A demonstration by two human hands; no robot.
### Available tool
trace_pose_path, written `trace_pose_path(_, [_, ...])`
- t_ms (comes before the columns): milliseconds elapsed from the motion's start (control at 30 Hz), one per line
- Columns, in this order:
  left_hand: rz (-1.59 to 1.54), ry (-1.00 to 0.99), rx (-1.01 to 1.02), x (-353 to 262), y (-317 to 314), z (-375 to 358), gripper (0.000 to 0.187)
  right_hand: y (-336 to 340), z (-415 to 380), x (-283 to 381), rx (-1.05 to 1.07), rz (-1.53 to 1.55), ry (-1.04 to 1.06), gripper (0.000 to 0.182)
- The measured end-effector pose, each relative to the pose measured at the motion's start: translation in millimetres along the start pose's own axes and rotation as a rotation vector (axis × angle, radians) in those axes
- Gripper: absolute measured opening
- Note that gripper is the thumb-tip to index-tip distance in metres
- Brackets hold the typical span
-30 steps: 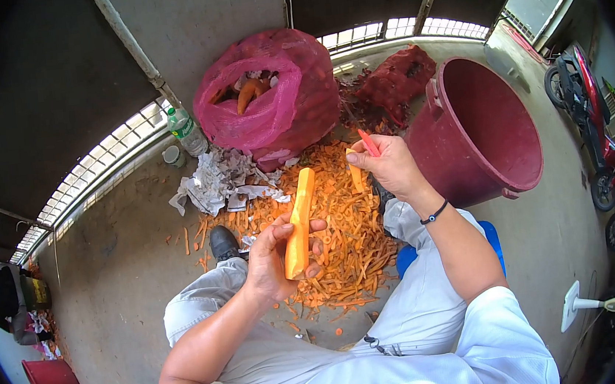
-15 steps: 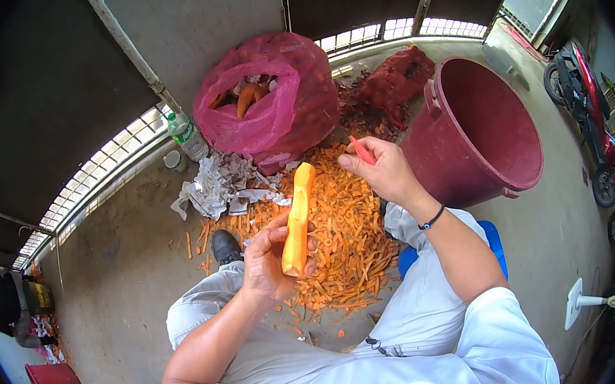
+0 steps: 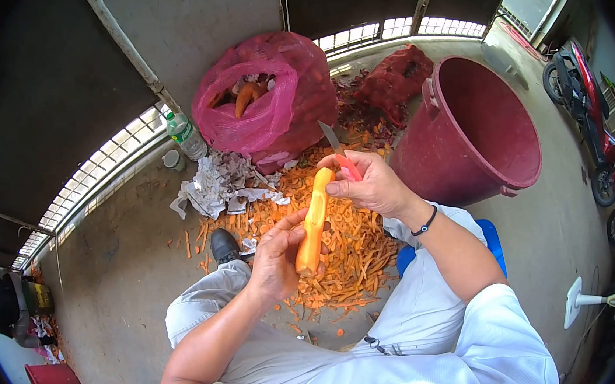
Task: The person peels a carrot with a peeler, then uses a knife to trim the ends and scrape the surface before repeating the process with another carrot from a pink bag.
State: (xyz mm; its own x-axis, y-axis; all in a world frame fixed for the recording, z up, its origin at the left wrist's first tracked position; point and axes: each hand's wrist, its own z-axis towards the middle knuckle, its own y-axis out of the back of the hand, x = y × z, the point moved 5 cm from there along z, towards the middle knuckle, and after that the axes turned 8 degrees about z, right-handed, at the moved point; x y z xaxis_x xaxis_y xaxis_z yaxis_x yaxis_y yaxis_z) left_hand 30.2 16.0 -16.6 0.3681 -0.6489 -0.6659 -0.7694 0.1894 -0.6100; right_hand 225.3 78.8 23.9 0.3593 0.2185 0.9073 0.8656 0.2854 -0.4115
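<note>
My left hand (image 3: pixel 278 258) grips the lower end of a long peeled carrot (image 3: pixel 314 217), which points up and away from me. My right hand (image 3: pixel 369 182) holds a knife (image 3: pixel 338 152) with a red handle and a grey blade that points upward. The right hand's fingers touch the carrot's top end. Below both hands lies a heap of orange carrot peelings (image 3: pixel 342 240) on the concrete floor, between my legs in light trousers.
A pink net sack (image 3: pixel 269 96) with carrots stands ahead, with a plastic bottle (image 3: pixel 185 132) and crumpled newspaper (image 3: pixel 216 184) to its left. A large dark red tub (image 3: pixel 475 128) stands at the right. A motorbike (image 3: pixel 584 102) is parked far right; a small red bucket (image 3: pixel 53 383) sits lower left.
My right hand has come back left and down to the carrot's tip with the knife, blade now showing upward. The left hand has tilted the carrot slightly to the right.
</note>
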Motion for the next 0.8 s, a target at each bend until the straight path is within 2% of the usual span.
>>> trace_pose_path(133, [0.031,-0.012,0.026,5.3,-0.5,3.7,0.055,5.5,-3.2,3.4,-0.022,-0.029,0.066,0.037])
trace_pose_path(200, [0.248,-0.095,0.036,5.9,-1.6,4.6,0.053,8.0,-3.4,6.3,-0.047,0.001,0.117,0.036])
trace_pose_path(400, [0.353,-0.103,0.053,9.3,-8.4,5.0,0.046,17.1,0.5,0.6,-0.071,-0.011,0.14,0.035])
trace_pose_path(633, [0.263,-0.084,0.05,5.5,-8.7,2.6,0.043,8.3,-1.5,4.9,-0.013,0.021,0.136,0.039])
trace_pose_path(700, [0.11,-0.009,0.074,5.5,-7.7,1.6,0.041,6.5,-2.2,8.3,-0.021,0.012,0.133,0.039])
trace_pose_path(767, [0.075,0.005,0.071,5.2,-6.6,0.9,0.041,5.2,-7.8,27.1,-0.147,-0.88,0.256,0.036])
trace_pose_path(800, [0.038,0.019,0.069,5.6,-6.4,0.9,0.041,7.8,-7.7,25.5,-0.147,-0.882,0.257,0.036])
